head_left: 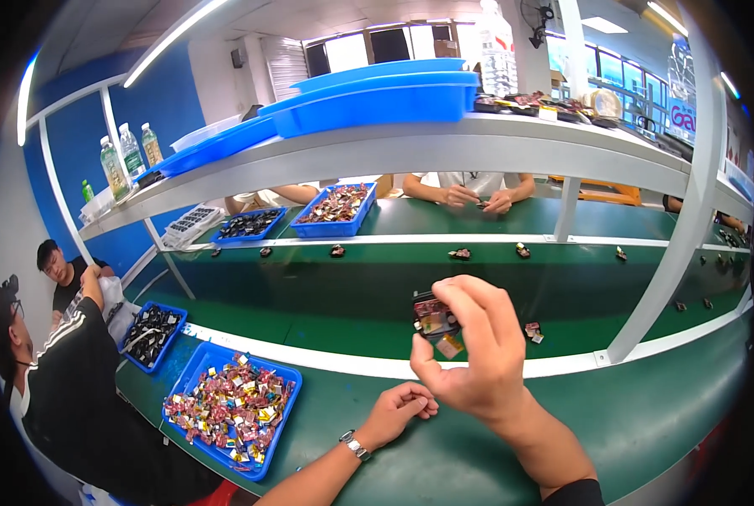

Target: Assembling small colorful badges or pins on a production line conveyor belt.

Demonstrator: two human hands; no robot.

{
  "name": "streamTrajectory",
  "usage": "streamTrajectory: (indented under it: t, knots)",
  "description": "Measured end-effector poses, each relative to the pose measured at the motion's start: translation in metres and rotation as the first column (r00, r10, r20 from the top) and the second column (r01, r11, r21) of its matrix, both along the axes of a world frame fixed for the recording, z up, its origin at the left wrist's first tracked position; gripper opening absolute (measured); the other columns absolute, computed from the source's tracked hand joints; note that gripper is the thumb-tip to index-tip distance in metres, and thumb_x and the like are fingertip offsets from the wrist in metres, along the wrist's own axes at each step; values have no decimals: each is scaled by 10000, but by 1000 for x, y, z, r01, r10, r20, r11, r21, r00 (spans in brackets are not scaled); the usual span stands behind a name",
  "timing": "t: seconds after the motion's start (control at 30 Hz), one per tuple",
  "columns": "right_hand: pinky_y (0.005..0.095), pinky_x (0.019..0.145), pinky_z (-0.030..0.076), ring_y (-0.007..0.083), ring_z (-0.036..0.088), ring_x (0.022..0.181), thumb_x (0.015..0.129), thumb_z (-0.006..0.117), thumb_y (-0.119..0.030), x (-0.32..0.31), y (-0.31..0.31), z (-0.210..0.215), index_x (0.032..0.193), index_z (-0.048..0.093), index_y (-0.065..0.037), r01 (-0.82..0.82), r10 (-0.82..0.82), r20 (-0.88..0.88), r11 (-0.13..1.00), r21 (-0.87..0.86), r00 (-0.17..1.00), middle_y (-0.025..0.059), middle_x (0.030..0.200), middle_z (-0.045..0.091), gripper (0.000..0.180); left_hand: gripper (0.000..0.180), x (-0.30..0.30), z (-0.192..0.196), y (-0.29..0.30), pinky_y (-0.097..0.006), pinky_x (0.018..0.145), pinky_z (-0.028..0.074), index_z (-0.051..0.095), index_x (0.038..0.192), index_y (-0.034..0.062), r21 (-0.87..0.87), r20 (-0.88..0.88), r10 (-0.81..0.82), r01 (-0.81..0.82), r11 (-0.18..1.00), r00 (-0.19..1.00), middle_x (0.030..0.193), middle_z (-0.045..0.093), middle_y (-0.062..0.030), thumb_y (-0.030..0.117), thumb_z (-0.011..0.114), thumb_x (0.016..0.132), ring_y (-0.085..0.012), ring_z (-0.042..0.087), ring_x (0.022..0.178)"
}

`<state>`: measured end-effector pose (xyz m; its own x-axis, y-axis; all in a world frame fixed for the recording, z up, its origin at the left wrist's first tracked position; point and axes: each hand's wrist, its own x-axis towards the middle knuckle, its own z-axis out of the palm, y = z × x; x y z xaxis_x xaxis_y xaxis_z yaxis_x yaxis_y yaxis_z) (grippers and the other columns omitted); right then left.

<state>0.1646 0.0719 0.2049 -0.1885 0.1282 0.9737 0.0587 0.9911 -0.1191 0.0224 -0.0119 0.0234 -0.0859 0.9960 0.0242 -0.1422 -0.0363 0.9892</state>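
Note:
Between the thumb and fingers of my right hand (486, 354), raised over the near edge of the conveyor, is a small black-framed circuit board assembly (432, 314). Reddish parts show on it, and a yellowish tab hangs below. My left hand (400, 413), with a metal watch (354, 444) on the wrist, rests on the green bench with its fingers curled in; nothing shows in them. To its left stands a blue tray (292, 396) heaped with small red, white and yellow circuit boards.
Another blue tray (180, 316) holds black parts at the left, near two people. Several small assemblies lie along the green conveyor (377, 295). A white shelf (394, 148) with blue trays and bottles spans above. Across the line, a person's hands (478, 198) work. A white post (672, 253) rises at right.

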Motion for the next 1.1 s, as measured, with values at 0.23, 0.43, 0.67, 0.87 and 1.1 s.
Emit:
streamTrajectory:
  t: [0.23,0.43,0.67,0.87,1.1]
  knots:
    - [320,682,517,249,570,803,640,718,16,0,5,4,1148,589,50,-27,27,-27,1000,0,999,148,1086,574,525,160,1,7,-1,-291,830,514,607,1075,-10,-25,-92,10,-13,1000,996,1006,672,-93,96,538,978,-155,633,910]
    - [313,675,518,247,573,778,647,713,9,1,7,3,1147,588,57,9,-9,-35,1000,16,999,153,1083,576,518,169,1,6,1,-294,835,512,610,1082,-11,-30,-80,7,-10,1000,997,1020,673,-94,102,537,980,-155,632,920]
    - [362,759,541,296,616,898,623,739,-5,-1,5,0,1122,598,17,10,-11,-23,998,-56,1000,154,1054,594,519,166,1,6,0,-294,828,516,608,1080,-18,-13,-92,-14,12,1000,996,1012,675,-98,94,539,979,-156,638,919]
    - [421,851,496,345,579,952,706,705,-156,-26,80,-56,1082,604,10,203,-119,236,905,-375,964,164,1041,606,424,165,1,-1,4,-311,817,536,591,1094,-36,-6,-2,50,-50,999,999,990,678,-139,50,529,968,-204,663,911]
    - [443,853,498,353,592,970,715,703,-253,-46,138,-176,1037,650,-3,422,-175,505,798,-430,845,171,1020,643,412,150,0,-2,5,-312,809,538,594,1076,-33,4,50,53,-54,999,997,982,676,-146,42,520,970,-209,665,910]
